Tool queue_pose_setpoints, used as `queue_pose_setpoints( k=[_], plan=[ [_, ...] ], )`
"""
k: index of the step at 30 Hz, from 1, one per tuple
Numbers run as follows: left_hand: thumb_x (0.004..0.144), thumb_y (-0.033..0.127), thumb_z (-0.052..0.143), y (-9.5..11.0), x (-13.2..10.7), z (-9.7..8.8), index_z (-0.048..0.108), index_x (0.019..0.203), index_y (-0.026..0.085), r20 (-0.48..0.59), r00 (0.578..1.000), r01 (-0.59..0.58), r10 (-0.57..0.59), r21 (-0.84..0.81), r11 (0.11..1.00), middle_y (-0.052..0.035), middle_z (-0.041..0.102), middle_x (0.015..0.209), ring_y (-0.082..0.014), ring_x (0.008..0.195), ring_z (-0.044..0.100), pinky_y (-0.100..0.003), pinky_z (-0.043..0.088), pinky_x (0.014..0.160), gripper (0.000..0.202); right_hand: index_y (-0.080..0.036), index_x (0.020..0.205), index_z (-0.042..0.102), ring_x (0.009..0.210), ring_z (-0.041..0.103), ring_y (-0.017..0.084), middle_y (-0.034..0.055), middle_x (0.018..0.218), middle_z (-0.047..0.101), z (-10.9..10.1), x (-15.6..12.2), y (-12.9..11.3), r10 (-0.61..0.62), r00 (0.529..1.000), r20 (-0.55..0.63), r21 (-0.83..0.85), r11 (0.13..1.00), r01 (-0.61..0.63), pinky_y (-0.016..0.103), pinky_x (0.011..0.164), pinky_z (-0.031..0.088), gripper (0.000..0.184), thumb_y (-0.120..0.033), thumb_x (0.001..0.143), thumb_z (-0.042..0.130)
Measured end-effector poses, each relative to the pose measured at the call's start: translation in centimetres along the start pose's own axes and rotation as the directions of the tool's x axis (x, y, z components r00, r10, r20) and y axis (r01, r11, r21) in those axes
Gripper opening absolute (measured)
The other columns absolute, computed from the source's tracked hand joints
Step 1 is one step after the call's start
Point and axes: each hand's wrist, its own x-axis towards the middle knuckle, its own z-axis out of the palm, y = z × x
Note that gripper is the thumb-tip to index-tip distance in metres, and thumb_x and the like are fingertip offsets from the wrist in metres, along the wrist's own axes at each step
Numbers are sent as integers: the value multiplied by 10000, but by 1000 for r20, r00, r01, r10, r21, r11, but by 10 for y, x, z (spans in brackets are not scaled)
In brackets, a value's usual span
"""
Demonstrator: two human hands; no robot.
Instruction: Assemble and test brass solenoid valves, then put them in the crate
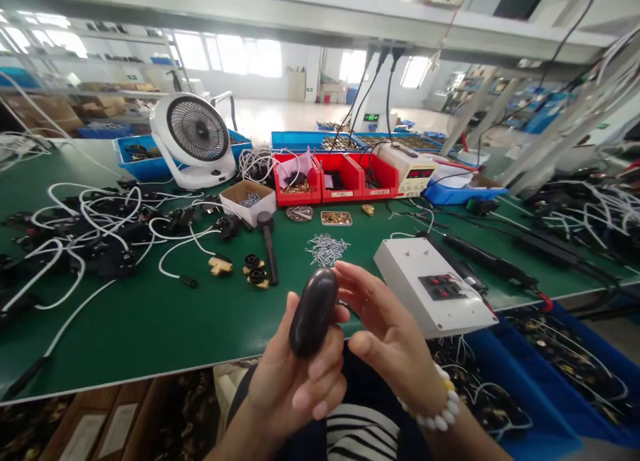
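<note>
A smooth, glossy black oval piece stands tilted in my left hand, gripped between the thumb and the curled fingers. Its exact kind does not show. My right hand is just to the right of it, fingers bent and thumb apart. The right fingertips reach the piece's upper right edge, and I cannot tell whether they touch it. Beyond the hands lies a loose heap of small silvery pins. Left of that are a black handled tool, brass fittings with black rings, and a brass tee.
A grey switch box stands right of my hands, near black electric screwdrivers. Tangled white-cabled black parts cover the left side. Red bins, a power supply and a white fan line the back.
</note>
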Motion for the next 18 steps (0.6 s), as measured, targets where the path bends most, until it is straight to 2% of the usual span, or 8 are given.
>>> queue_pose_setpoints(
  k=[4,7,10,12,14,15,17,18],
  plan=[
    [991,581,56,4,-4,-10,677,1162,58,75,996,53,-48,-69,996,82,339,526,15,279,185,-79,426,451,830,-301,1369,573,1238,585,243,62,1358,603,11,5,-1,40,999,9,5,999,-40,369,1058,492,575,-517,854,711],
    [974,661,180,1,-6,-20,686,1081,107,29,988,150,-150,-1,989,77,378,490,-8,274,231,-113,390,401,757,-299,1333,608,1120,650,247,61,1235,667,11,3,-1,115,993,12,10,993,-115,331,934,564,619,-554,790,760],
    [901,740,373,2,-7,-31,654,821,131,-157,976,203,-154,371,906,22,481,481,-65,309,374,-166,331,343,676,-294,1135,720,902,706,246,57,1017,718,4,-5,9,207,978,-41,-10,978,-207,285,737,610,506,-556,714,815],
    [877,741,419,17,-10,-38,621,744,140,-289,955,173,74,738,652,-11,537,513,-100,367,462,-198,377,377,648,-277,1067,735,797,709,260,78,917,728,-5,-10,28,282,950,-133,-19,958,-287,300,665,620,473,-522,676,841],
    [884,716,418,48,-21,-44,648,821,147,-311,853,198,419,936,293,-18,578,573,-131,451,533,-241,455,464,616,-277,1063,726,821,712,290,106,972,732,-13,-11,54,317,910,-267,84,948,-306,311,647,626,565,-586,605,845],
    [891,690,428,68,-32,-47,659,881,154,-284,756,239,590,959,155,-21,597,618,-146,510,564,-262,485,519,583,-286,1100,712,872,713,306,113,1014,729,-17,-11,68,364,883,-297,148,931,-334,324,673,632,586,-607,622,821],
    [906,597,502,114,-61,-50,645,922,168,-200,505,335,840,942,24,-36,627,739,-163,664,603,-288,514,663,453,-307,1153,689,910,716,317,118,1061,723,-24,-9,95,503,817,-282,252,861,-443,345,680,640,563,-633,697,743],
    [909,535,547,139,-79,-51,636,931,171,-136,356,399,925,917,-19,-52,643,831,-176,774,613,-311,515,773,376,-312,1137,694,867,723,317,119,1031,728,-27,-7,108,581,772,-259,289,809,-512,358,648,643,527,-642,725,706]
  ],
)
